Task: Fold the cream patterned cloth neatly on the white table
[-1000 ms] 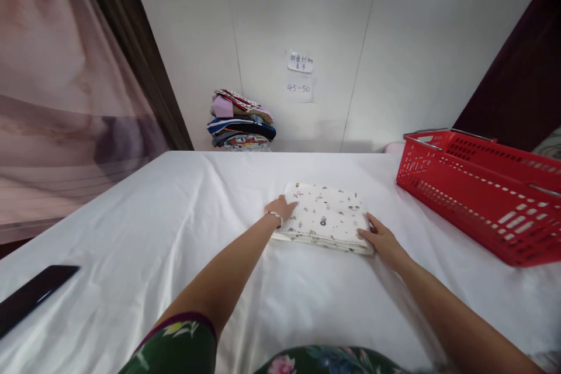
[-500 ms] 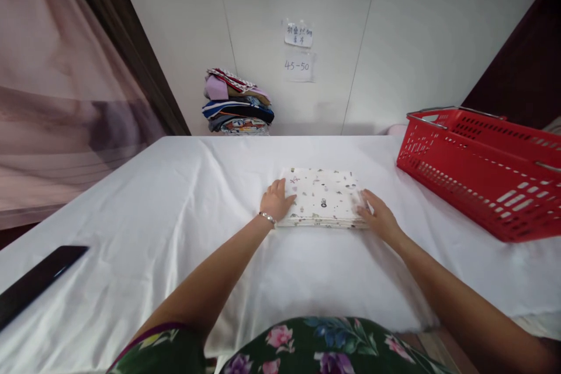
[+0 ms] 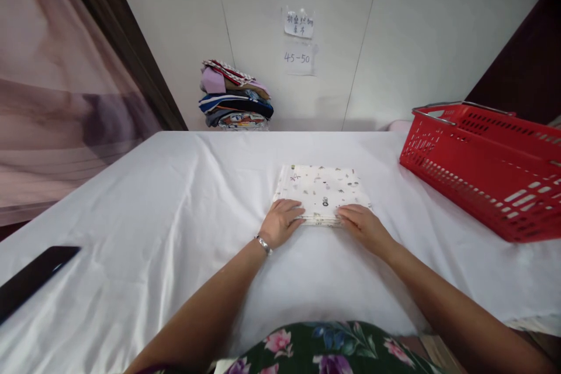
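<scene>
A folded white cloth (image 3: 322, 187) with a small scattered print lies flat in the middle of the white-covered table, its stacked layers showing along the near edge. At its near left corner is my left hand (image 3: 283, 222), fingers over the top and thumb at the front edge. My right hand (image 3: 362, 225) takes the same near edge toward the right corner, fingers on top and thumb low, partly hidden. Both hands pinch the cloth's layers. A silver bracelet (image 3: 263, 244) circles my left wrist.
To the right stands a red plastic basket (image 3: 477, 169) with metal handles. A dark phone-like slab (image 3: 35, 280) lies at the left. Behind the table's far edge rises a pile of folded clothes (image 3: 236, 96). Paper signs (image 3: 300, 58) hang on the wall; a pinkish curtain (image 3: 65, 99) borders the left.
Both hands have moved from the cloth's left and right sides to its near edge, coming closer together. They now grip that edge. The cloth stays almost in place.
</scene>
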Tool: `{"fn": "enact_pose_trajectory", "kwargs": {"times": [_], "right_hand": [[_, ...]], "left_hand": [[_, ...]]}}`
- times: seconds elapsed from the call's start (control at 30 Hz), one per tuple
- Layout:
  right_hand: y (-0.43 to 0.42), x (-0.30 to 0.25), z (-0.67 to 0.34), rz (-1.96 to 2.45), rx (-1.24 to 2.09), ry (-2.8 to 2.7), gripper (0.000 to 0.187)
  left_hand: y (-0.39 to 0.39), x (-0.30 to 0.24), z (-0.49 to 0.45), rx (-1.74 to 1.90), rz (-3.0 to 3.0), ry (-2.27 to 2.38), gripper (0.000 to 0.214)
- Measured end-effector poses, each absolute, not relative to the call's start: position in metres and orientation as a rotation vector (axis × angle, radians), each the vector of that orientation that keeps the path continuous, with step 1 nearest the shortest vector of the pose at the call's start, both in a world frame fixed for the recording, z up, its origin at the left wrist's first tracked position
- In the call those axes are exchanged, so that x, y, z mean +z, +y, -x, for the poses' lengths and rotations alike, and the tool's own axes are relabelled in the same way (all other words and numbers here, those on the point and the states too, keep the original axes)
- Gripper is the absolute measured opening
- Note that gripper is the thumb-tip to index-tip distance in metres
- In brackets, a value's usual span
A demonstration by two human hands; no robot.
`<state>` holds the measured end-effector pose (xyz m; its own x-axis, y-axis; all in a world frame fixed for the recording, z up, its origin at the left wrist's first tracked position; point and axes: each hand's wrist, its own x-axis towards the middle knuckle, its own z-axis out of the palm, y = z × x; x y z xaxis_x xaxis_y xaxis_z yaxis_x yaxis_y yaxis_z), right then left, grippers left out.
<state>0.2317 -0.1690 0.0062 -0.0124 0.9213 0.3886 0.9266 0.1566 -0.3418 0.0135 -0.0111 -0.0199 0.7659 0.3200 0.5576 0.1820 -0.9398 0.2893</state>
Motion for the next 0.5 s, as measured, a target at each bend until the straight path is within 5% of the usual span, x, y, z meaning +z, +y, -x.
{"fn": "enact_pose_trajectory", "kwargs": {"times": [0.5], "right_hand": [[-0.153, -0.011, -0.211, 1.752, -0.050, -1.835, 0.019]], "left_hand": [[-0.016, -0.016, -0.016, 0.897, -2.664, 0.475, 0.015]]}}
